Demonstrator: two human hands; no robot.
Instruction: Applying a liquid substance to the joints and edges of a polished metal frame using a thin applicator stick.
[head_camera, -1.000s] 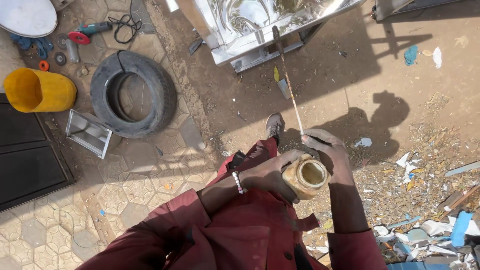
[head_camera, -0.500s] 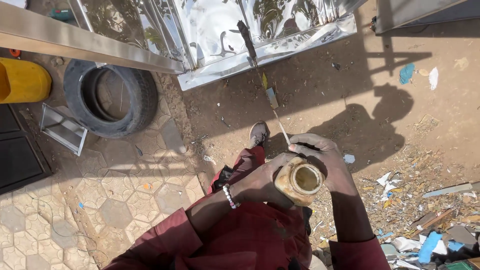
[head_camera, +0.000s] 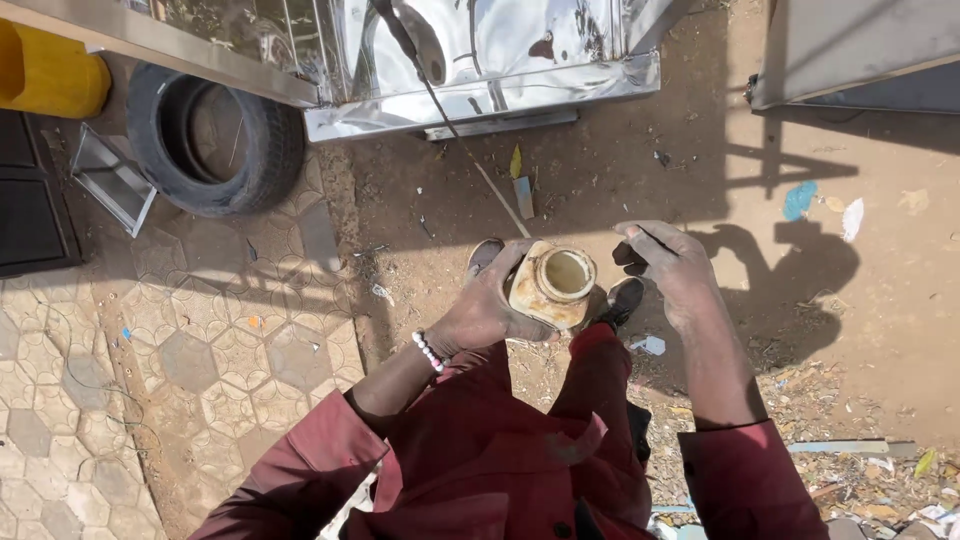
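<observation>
Counting hands: two bare hands showed, both the person's own, each coming out of a dark red sleeve.
Jars: one squat, paint-crusted yellowish jar (head_camera: 552, 284) with an open round mouth, tilted a little toward the camera.
Left hand: the left hand (head_camera: 487, 305) was wrapped around the jar's side and underside, fingers curled tight against it, a white bead bracelet (head_camera: 428, 351) on the wrist.
Right hand: the right hand (head_camera: 668, 268) hung just beside the jar, to its right and not touching it; its fingers were loosely bent and parted, holding nothing that could be made out.
Jar's place: held up in the air above the sandy ground (head_camera: 600, 170), between the two hands, over the person's shoes.
Shoes: two dark shoes, one (head_camera: 484, 254) above the left hand, one (head_camera: 624, 298) between jar and right wrist.
Tyres: one black rubber tyre (head_camera: 215, 137) lying flat on the hexagon paving.
Metal: one shiny sheet-metal cabinet (head_camera: 480, 60) at the top edge.
Canister: one yellow plastic canister (head_camera: 50, 72) at upper left.
</observation>
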